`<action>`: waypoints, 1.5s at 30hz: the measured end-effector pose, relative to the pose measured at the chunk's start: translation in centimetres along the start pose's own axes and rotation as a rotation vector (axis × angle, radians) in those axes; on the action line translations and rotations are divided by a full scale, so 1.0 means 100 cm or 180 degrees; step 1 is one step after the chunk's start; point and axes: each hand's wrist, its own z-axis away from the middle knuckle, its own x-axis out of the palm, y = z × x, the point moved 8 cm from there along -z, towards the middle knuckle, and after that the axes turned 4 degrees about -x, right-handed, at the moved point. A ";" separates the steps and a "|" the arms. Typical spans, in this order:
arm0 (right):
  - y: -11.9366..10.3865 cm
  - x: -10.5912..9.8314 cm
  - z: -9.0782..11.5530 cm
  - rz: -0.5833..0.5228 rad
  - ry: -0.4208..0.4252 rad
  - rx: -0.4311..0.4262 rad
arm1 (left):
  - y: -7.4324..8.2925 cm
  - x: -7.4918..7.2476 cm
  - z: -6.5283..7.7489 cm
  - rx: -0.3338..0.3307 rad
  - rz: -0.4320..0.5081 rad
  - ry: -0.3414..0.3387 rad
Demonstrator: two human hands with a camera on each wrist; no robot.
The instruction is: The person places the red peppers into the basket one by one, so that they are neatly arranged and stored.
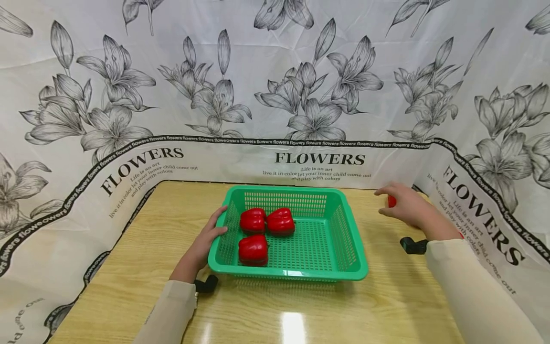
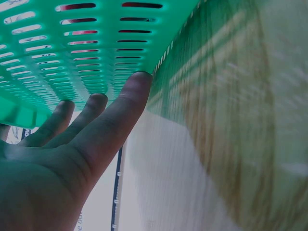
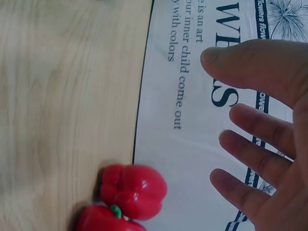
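A green plastic basket stands on the wooden table with three red bell peppers in its left half. My left hand holds its left rim. Thumb and a finger reach over the edge, while the other fingers lie against the slotted outer wall. Right of the basket, my right hand hovers with thumb and fingers spread, holding nothing. Part of a red pepper shows behind it. In the right wrist view, two red peppers sit together below the fingertips, one with a green stem.
A white curtain printed with flowers and lettering encloses the table at the back and both sides. Black wrist devices hang beneath the forearms. A speck of red shows beside the right sleeve.
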 end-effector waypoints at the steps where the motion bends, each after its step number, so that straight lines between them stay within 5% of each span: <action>1: 0.002 0.000 0.002 0.0018 0.0004 0.0017 | 0.000 0.001 0.001 -0.0002 -0.0001 -0.0011; 33: 0.062 0.007 0.056 0.0459 -0.0305 0.0062 | 0.001 0.002 0.001 -0.0019 0.0017 -0.0004; 40: 0.070 0.011 0.070 0.0579 -0.0454 -0.0087 | -0.006 -0.004 -0.005 0.0007 0.0021 0.0018; 45: 0.078 0.016 0.080 0.0706 -0.0622 0.0046 | -0.015 -0.008 -0.010 0.0052 0.0037 0.0076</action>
